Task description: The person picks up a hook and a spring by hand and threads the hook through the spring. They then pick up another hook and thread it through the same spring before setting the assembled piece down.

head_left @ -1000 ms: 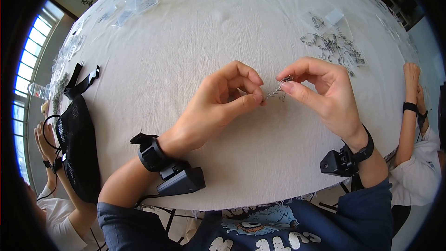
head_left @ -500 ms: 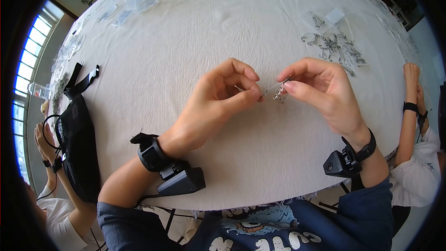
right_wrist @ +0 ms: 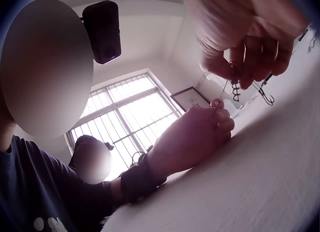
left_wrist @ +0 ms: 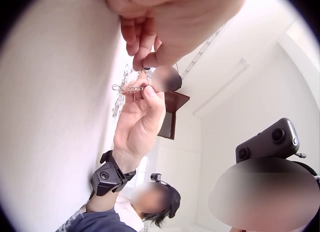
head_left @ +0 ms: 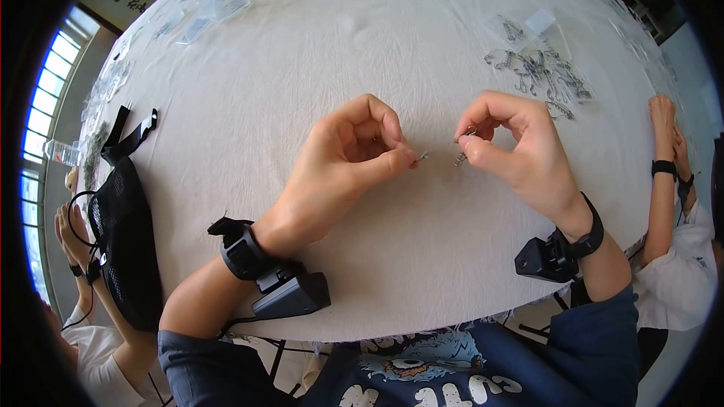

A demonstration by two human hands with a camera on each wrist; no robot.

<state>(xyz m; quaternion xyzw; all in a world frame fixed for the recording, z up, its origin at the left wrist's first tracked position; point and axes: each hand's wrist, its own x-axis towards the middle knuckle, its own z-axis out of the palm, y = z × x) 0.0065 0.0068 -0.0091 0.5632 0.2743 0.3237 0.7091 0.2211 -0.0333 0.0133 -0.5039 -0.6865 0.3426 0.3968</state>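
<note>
wire coil [right_wrist: 236, 92], pinched in right grip [head_left: 516, 149], left grip [head_left: 339, 157] pinching metal bit [head_left: 424, 156]

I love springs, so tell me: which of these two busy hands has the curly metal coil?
The right hand: the metal coil hangs just below its pinch. The left hand pinches a thin metal tip, with no coil showing there.
</note>
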